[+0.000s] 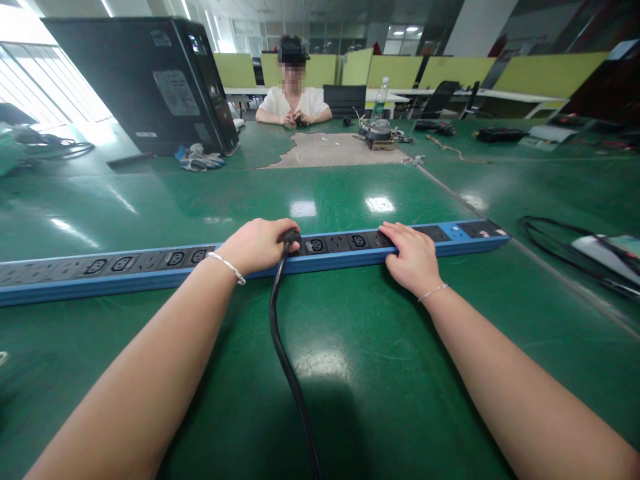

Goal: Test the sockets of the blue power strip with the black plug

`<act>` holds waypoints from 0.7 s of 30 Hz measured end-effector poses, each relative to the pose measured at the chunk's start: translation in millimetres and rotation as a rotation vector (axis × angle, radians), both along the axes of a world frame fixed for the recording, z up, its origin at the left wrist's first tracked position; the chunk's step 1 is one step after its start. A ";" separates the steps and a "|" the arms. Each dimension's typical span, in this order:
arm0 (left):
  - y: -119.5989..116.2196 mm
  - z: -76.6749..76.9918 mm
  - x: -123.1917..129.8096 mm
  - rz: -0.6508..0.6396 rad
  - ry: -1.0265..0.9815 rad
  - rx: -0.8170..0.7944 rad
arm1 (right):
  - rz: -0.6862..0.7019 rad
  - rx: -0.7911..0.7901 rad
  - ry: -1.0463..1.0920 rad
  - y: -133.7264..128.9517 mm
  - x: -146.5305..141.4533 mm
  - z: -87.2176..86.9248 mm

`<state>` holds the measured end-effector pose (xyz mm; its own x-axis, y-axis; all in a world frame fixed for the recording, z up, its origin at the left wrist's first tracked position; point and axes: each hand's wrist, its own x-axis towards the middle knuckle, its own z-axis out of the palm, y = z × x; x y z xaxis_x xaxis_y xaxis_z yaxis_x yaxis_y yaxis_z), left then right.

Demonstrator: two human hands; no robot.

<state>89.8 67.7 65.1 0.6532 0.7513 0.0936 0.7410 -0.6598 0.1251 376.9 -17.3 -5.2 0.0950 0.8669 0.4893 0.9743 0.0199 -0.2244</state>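
Note:
A long blue power strip (345,262) with black sockets lies across the green table. My left hand (261,243) is closed around a black power plug (291,236) at the strip's socket face. From the plug a thick black cable (287,353) runs down toward me. Whether the plug's pins are inside a socket is hidden by my fingers and the plug body. Farther right, my right hand (411,257) rests on the strip, its fingers over the top and its thumb at the near side, gripping it.
A black computer tower (150,87) stands at the back left, with gloves (199,158) beside it. Opposite me sits a person (293,100). Near the back are a cardboard sheet (330,150), a small mechanical device (379,133) and a bottle (381,99). Black cables (555,247) lie right.

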 end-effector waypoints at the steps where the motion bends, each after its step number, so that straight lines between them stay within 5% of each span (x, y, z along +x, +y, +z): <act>1: -0.3 -0.8 -0.1 -0.003 -0.001 0.006 | 0.000 0.000 0.002 0.0 -0.1 0.0; 21: -2.8 -7.9 -1.1 -0.004 -0.060 0.012 | -0.005 0.006 -0.007 -0.4 -1.2 0.4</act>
